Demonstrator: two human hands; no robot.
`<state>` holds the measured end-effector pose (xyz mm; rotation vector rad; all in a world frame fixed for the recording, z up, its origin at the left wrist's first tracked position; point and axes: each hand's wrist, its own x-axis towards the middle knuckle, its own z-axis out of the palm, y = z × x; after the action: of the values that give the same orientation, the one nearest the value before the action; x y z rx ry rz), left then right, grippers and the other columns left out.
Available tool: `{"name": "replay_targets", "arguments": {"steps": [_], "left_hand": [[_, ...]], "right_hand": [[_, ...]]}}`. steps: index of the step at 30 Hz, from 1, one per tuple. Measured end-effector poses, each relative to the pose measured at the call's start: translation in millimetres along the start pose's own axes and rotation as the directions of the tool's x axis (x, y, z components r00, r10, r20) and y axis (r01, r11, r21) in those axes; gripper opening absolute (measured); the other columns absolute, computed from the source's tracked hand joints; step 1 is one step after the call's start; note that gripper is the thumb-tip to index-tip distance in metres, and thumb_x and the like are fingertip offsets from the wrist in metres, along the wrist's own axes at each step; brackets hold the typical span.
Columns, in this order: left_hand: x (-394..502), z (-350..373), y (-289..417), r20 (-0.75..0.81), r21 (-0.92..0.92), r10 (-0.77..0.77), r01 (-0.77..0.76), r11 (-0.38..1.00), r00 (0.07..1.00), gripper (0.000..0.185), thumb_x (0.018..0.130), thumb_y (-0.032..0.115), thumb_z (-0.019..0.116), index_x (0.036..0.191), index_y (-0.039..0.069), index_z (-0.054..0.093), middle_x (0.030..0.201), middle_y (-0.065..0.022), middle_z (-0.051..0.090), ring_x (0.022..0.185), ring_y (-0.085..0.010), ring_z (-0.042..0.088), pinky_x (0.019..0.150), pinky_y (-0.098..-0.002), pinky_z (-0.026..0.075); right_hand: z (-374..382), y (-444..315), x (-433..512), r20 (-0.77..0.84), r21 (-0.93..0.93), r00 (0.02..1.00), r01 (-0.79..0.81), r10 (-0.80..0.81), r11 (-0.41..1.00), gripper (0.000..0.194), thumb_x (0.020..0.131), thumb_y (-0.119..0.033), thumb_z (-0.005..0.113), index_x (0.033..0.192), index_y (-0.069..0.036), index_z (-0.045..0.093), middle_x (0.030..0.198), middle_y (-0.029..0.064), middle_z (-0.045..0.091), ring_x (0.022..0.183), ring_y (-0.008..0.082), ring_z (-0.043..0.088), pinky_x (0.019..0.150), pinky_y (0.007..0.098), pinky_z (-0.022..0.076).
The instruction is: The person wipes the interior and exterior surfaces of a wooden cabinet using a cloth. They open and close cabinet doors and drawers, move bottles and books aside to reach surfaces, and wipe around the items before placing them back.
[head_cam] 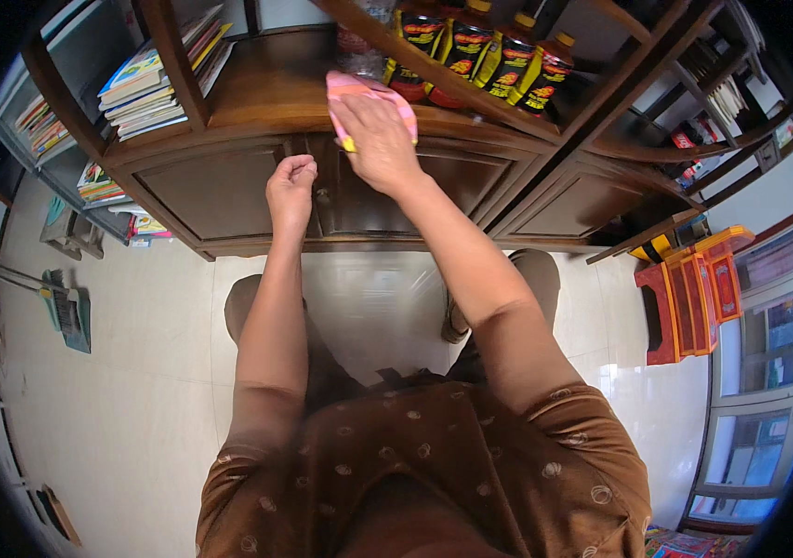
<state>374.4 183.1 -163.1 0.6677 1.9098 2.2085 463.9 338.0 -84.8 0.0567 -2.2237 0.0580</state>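
Observation:
My right hand [379,143] lies with its palm on a pink striped cloth [407,115], which touches the front edge of a dark wooden cabinet shelf [264,84]. Part of the cloth is hidden under the fingers, and a yellow bit shows by the thumb side. Lower and to the left, my left hand [292,178] hovers before the cabinet doors [212,192] with its fingers curled in and nothing visible in them. Just right of the cloth, several drink bottles with black and yellow labels [504,66] stand on the shelf behind a curved wooden bar.
Stacked books [142,97] fill the shelf's left compartment. A grey rack [100,202] with more books stands farther left. A broom and dustpan [76,314] are on the tiled floor at left. A red and orange wooden piece of furniture [693,300] stands at right.

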Motion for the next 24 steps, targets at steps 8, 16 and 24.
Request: {"name": "replay_targets", "arguments": {"steps": [8,16,24], "left_hand": [[-17,29,-27,0.111,0.106,0.035,-0.046,0.993,0.993,0.015,0.095,0.011,0.069,0.105,0.000,0.073,0.084,-0.0028,0.072,0.078,-0.0090,0.064,0.076,-0.0264,0.053],[-31,67,64,0.290,0.448,0.550,-0.619,0.646,0.783,0.013,0.091,0.010,0.067,0.100,0.002,0.069,0.100,-0.0121,0.067,0.095,-0.0310,0.064,0.087,-0.0392,0.051],[53,44,65,0.324,0.838,0.563,-0.507,0.202,0.760,0.052,0.093,0.039,0.067,0.125,-0.002,0.065,0.133,-0.0189,0.064,0.131,-0.0350,0.052,0.115,-0.0514,0.031]], "right_hand": [[-102,59,-56,-0.012,-0.056,0.994,-0.113,0.113,0.992,0.053,0.078,0.004,0.064,0.130,-0.006,0.063,0.130,0.0125,0.065,0.124,0.0337,0.058,0.108,0.0441,0.0434],[-129,110,-109,-0.240,0.015,0.920,-0.315,0.309,0.949,0.023,0.095,-0.006,0.059,0.117,-0.005,0.067,0.116,0.0143,0.066,0.109,0.0352,0.062,0.097,0.0432,0.0491],[-163,53,-43,0.195,0.959,0.188,0.170,0.963,-0.227,0.054,0.113,-0.041,0.025,0.149,-0.005,0.041,0.146,0.0167,0.052,0.131,0.0376,0.054,0.109,0.0558,0.0460]]}}
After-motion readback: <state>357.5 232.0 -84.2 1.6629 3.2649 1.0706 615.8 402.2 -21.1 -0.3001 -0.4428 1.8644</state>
